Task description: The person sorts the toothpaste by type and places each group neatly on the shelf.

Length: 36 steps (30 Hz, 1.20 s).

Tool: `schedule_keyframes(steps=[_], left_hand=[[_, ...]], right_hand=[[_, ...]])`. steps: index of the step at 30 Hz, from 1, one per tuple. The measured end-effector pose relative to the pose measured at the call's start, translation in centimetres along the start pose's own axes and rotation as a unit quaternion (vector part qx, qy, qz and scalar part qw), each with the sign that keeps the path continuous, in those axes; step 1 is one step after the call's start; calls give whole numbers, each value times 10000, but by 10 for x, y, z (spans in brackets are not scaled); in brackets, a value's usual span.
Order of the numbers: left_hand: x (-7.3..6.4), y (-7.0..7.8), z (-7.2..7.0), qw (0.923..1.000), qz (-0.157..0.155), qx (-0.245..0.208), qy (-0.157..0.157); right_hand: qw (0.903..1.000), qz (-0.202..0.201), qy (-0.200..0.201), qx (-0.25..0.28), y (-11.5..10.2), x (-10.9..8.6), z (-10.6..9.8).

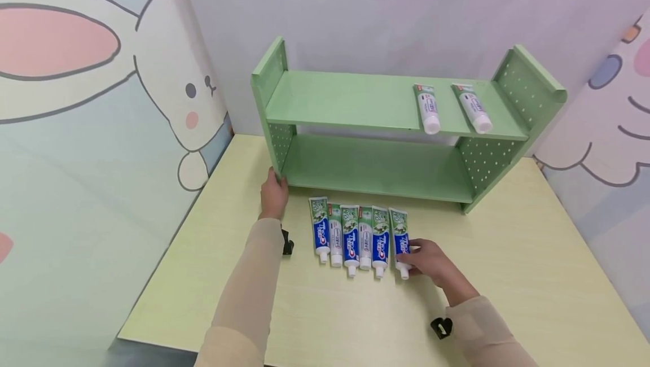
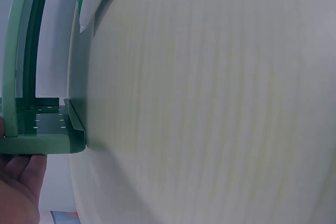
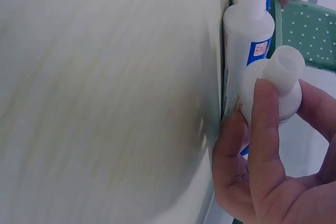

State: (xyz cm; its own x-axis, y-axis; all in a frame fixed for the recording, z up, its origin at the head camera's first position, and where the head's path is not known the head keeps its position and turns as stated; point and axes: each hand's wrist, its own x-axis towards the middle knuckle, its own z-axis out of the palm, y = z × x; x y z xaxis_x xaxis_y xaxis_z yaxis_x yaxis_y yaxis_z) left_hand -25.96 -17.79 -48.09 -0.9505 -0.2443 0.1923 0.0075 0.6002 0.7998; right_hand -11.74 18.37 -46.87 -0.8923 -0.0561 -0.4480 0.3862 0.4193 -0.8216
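My left hand (image 1: 274,196) grips the lower front corner of a green two-tier shelf (image 1: 350,96). In the left wrist view, its fingers (image 2: 32,174) curl at the green side panel (image 2: 47,144). Around the cap end of a blue, green and white toothpaste tube (image 1: 399,228), the rightmost of a row on the table, my right hand (image 1: 429,260) closes its thumb and fingers. The right wrist view shows that tube's white cap (image 3: 286,72) between the fingers, beside the neighbouring tube (image 3: 249,30).
Several more toothpaste tubes (image 1: 350,237) lie side by side before the shelf, caps toward me. Two white-and-green tubes (image 1: 427,108) lie on the upper tier's right half. The pale wooden table (image 1: 330,322) meets walls behind and at both sides.
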Motion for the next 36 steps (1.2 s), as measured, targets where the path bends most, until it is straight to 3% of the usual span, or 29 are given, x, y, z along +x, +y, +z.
schedule_keyframes(steps=[19,36], left_hand=[[-2,4,-2,9998,-102,81,-135],[-3,3,-4,9999,66,61,-53]], right_hand=[[9997,-249,40,-76,-14,-19,-18],[9988,-448,91,-167,-27,-19,-41]])
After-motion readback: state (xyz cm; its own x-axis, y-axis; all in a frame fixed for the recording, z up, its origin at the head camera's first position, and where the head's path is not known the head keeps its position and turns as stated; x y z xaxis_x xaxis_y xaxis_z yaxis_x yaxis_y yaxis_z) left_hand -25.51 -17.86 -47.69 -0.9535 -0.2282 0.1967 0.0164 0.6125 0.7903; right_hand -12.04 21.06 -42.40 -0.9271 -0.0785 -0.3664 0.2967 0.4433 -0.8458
